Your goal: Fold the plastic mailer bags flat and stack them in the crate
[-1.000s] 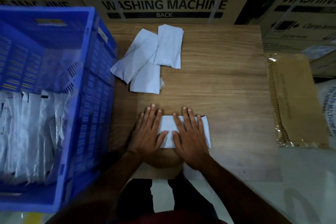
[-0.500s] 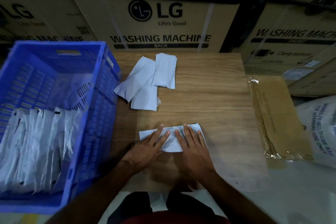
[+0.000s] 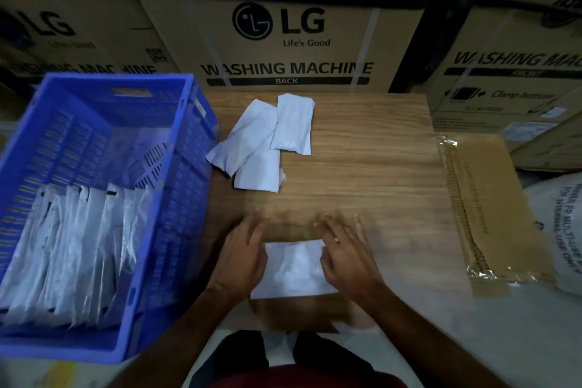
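A white plastic mailer bag [image 3: 294,271] lies folded on the wooden table [image 3: 371,167] near its front edge. My left hand [image 3: 242,257] rests on the bag's left side with fingers spread and blurred. At the bag's right side is my right hand [image 3: 346,257], fingers straight and spread. Three more white mailer bags [image 3: 271,138] lie overlapping at the table's back left. The blue crate [image 3: 176,198] stands left of the table and holds several folded bags [image 3: 69,249] standing in a row at its near end.
Large cardboard washing-machine boxes [image 3: 283,44] wall off the back. A flat cardboard piece in clear wrap [image 3: 491,214] lies right of the table, with a white printed sack [image 3: 563,230] beyond it. The crate's far half holds nothing I can see.
The bag went from a long sideways strip to a shorter, squarer shape. My hands moved apart to its left and right sides, and the camera tilted up.
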`<state>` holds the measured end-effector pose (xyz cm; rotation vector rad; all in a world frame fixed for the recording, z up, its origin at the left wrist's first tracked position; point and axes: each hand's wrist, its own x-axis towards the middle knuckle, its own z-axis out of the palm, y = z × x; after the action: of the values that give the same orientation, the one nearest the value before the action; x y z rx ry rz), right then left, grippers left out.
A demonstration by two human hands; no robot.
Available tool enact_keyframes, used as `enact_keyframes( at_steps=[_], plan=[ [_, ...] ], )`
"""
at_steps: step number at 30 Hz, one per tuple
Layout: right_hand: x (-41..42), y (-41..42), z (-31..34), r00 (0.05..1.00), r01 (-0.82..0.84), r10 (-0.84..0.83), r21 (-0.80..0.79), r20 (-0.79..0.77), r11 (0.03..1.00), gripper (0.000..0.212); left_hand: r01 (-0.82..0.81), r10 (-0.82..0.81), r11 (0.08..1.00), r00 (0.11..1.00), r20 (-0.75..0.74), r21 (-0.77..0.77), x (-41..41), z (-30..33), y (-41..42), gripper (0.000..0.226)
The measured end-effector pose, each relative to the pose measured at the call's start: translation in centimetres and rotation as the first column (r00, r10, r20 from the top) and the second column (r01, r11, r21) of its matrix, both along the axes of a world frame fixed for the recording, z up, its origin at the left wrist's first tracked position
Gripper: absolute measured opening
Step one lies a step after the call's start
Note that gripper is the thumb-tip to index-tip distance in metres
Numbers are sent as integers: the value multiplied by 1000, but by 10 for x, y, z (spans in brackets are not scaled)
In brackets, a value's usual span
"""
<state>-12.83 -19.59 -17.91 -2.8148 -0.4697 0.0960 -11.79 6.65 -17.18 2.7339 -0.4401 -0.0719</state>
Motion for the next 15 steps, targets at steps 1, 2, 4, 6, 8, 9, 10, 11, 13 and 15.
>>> enact_keyframes(
  at_steps=[1,2,4,6,8,9,10,11,13,15],
  plan=[
    [-4,6,-6,1000,10,-10,23,6,1000,55,-23,23,1000,1000,14,21,-4,-6,-6,58],
    [-8,13,-13,1000,8,-8,50,11,999,54,-28,27,999,1000,11,20,-8,-13,-12,58],
    [-18,28,-25,1000,-10,10,80,11,997,56,-3,3,1000,1000,-21,-23,-18,-27,-23,62],
    [-24,40,-33,1000,-10,11,76,-11,997,58,16,-18,999,998,-65,-30,-26,-43,-29,63],
    [-26,45,-43,999,-3,4,35,-34,999,60,16,-16,1000,995,-101,5,-31,-56,-29,63],
    [-25,46,-47,999,-3,4,11,-40,1000,61,12,-10,1000,994,-109,19,-32,-61,-29,64],
    [-24,46,-50,999,-6,6,-8,-41,1000,63,9,-6,999,994,-109,30,-31,-63,-30,64],
    [-23,46,-54,999,-7,7,-21,-37,1000,64,7,-3,999,995,-103,38,-31,-64,-30,65],
    [-22,45,-61,1000,-13,12,-30,-22,999,65,4,0,999,996,-84,42,-31,-68,-31,65],
    [-22,46,-67,1000,-24,23,-31,-5,999,66,-1,4,999,997,-72,40,-32,-71,-32,65]
  ],
)
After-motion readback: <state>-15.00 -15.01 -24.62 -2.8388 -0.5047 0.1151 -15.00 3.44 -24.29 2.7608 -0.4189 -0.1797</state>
